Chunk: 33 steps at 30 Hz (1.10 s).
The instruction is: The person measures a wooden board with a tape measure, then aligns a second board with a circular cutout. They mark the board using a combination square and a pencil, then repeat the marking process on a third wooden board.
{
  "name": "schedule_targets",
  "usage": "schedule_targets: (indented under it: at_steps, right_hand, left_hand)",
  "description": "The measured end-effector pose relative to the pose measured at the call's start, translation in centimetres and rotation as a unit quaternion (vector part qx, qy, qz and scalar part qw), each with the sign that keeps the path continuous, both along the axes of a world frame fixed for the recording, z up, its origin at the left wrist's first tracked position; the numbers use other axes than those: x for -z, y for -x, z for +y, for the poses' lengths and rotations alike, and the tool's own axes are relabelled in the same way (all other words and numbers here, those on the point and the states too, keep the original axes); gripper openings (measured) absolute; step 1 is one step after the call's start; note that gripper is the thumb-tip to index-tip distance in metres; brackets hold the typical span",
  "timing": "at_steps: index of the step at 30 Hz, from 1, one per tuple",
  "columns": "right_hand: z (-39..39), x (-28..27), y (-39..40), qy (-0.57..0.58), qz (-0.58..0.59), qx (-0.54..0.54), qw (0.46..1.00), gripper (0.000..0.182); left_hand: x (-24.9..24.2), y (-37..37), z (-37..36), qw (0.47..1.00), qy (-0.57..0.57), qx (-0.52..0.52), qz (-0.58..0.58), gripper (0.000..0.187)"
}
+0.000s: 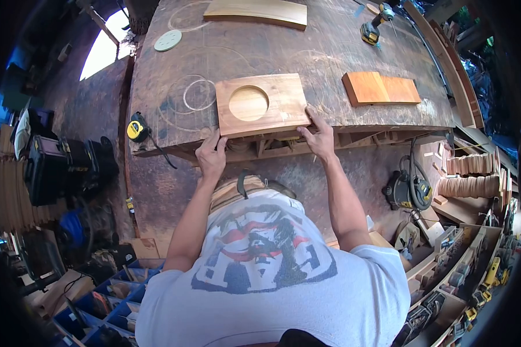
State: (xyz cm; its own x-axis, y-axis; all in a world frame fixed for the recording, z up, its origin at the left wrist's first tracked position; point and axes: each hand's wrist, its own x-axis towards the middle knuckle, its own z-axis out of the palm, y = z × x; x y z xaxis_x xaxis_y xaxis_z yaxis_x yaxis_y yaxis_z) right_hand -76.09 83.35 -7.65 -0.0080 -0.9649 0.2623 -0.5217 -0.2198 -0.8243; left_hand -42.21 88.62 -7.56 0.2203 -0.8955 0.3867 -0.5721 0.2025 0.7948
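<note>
Head view: left hand and right hand, fingers grasping the recessed wooden board near its front corners, best balanced by even, light pressure at the workbench edge.

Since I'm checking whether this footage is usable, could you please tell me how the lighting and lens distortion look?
Head view: strong fisheye distortion, outer edges fading to black; bright patch at upper left blown out; workbench unevenly lit, with pale sheen in places; round recess shaded along its right rim, its outline still readable.
</note>
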Motion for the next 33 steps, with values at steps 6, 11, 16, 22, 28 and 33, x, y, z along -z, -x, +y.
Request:
schedule_targets:
  at_steps: [6, 11, 16, 22, 28, 33]
  right_hand:
    - [-0.2, -0.5, 0.2, 0.007, 0.008, -0.017, 1.000, 0.061]
    - [-0.1, -0.5, 0.3, -0.001, 0.002, -0.013, 1.000, 0.062]
    - [-0.3, 0.0, 0.4, -0.012, 0.001, -0.009, 1.000, 0.062]
    - [-0.2, -0.2, 0.5, -0.035, -0.015, -0.009, 0.999, 0.061]
    - [-0.5, 0.7, 0.5, -0.048, -0.027, 0.000, 0.999, 0.061]
    - [-0.3, 0.3, 0.4, -0.037, -0.013, -0.005, 0.999, 0.060]
  left_hand:
    - [0.7, 0.1, -0.2, 1.000, 0.020, -0.006, 0.024, 0.031]
    - [-0.4, 0.3, 0.1, 0.999, -0.028, 0.003, 0.046, 0.030]
    - [0.1, 0.5, 0.0, 0.999, -0.007, -0.012, 0.036, 0.030]
    - [1.0, 0.6, 0.0, 0.998, -0.020, -0.028, 0.049, 0.030]
    - [1.6, 0.9, -0.3, 0.997, 0.056, -0.032, 0.043, 0.028]
    - [0.7, 0.7, 0.1, 0.998, -0.002, -0.019, 0.059, 0.029]
